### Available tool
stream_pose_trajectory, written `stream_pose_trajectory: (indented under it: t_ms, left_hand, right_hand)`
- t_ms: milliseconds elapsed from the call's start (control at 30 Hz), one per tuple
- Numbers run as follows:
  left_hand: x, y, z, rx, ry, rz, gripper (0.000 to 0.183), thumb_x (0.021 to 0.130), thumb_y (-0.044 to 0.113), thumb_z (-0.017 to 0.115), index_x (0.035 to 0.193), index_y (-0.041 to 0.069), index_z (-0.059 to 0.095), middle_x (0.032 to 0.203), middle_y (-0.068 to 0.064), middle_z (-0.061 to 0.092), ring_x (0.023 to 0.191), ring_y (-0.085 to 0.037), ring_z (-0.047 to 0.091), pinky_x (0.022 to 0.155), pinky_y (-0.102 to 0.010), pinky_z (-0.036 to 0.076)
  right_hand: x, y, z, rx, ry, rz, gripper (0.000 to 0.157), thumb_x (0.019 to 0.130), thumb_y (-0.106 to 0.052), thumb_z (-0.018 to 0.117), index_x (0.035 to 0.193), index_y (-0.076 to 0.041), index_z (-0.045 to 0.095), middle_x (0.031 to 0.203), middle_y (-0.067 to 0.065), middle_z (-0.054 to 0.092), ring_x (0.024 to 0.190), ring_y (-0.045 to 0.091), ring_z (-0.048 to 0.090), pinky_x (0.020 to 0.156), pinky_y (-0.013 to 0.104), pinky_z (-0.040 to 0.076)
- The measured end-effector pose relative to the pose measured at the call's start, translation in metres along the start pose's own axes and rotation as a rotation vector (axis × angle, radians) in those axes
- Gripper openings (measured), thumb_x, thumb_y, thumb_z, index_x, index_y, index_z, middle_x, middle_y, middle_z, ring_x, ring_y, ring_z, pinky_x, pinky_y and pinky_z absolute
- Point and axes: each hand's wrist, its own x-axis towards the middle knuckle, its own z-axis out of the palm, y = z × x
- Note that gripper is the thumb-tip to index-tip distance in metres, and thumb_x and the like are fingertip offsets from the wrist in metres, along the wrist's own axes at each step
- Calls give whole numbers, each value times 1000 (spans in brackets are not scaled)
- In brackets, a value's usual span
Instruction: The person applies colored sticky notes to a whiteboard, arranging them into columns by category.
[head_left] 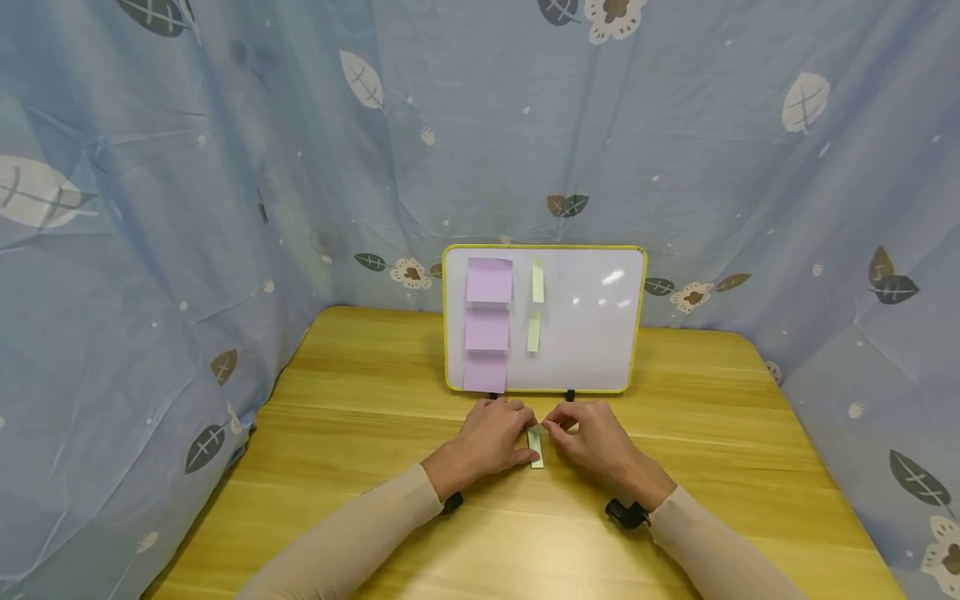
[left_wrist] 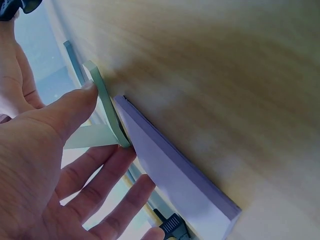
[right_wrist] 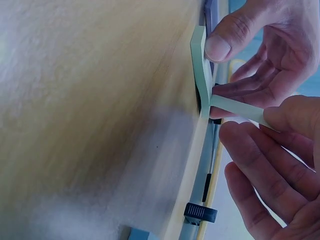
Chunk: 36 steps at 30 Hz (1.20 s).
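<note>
My left hand [head_left: 491,437] holds a narrow pad of pale green sticky notes [head_left: 536,454] on the table, its thumb on the near part and fingers at the far end. The pad bows slightly in the right wrist view. Between thumb and finger, my right hand [head_left: 600,442] pinches the free end of the top green sheet [right_wrist: 237,107]. That sheet stands up from the pad, its other end still joined at the far edge. A purple sticky-note pad [left_wrist: 175,165] lies beside the green one, hidden under my left hand in the head view.
Behind the hands stands a yellow-framed whiteboard [head_left: 585,333] on black clip feet [right_wrist: 200,213]. Purple notes [head_left: 487,329] run down its left side, with two green strips [head_left: 537,282] beside them. A blue block-like thing [right_wrist: 140,234] lies on the wooden table [head_left: 360,375]. Patterned curtains [head_left: 450,167] surround it.
</note>
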Motion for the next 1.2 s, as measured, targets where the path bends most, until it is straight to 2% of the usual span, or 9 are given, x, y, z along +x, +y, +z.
stream_pose_trajectory:
  t_ms: [267,500,800,1000,1200]
  left_hand:
    - [0,0,0,-22,4,-3,46,97,56,95,128,24,85,119,8,82,109,-18,76,95,-45,62]
    - [0,0,2,-33,1,-14,49,97,57,95,131,24,85,124,7,82,115,-19,76,96,-45,62]
    - [1,2,3,-37,-14,-43,55,96,57,96,137,23,81,127,6,82,115,-21,75,96,-46,61]
    - [0,2,5,-53,-12,-43,56,97,55,96,140,22,80,130,6,82,114,-21,74,92,-42,58]
    - [1,2,6,-48,-18,-45,57,97,55,95,141,22,81,135,5,82,118,-22,74,97,-45,60]
  right_hand:
    - [-2,-1,-5,-28,13,2,6,106,-10,86,101,-10,90,92,-3,88,84,10,84,79,41,71]
    - [1,0,-7,-31,37,2,6,105,-9,86,101,-10,90,92,-2,88,84,16,85,75,44,71]
    - [9,5,-13,-57,67,22,5,105,-9,87,101,-9,90,96,2,90,85,21,88,75,34,70]
    - [8,5,-17,-44,85,64,5,105,-8,86,102,-9,89,96,4,90,85,24,88,76,41,72]
    - [9,8,-19,-44,131,56,4,105,-6,86,102,-8,88,96,5,89,87,28,89,78,45,73]
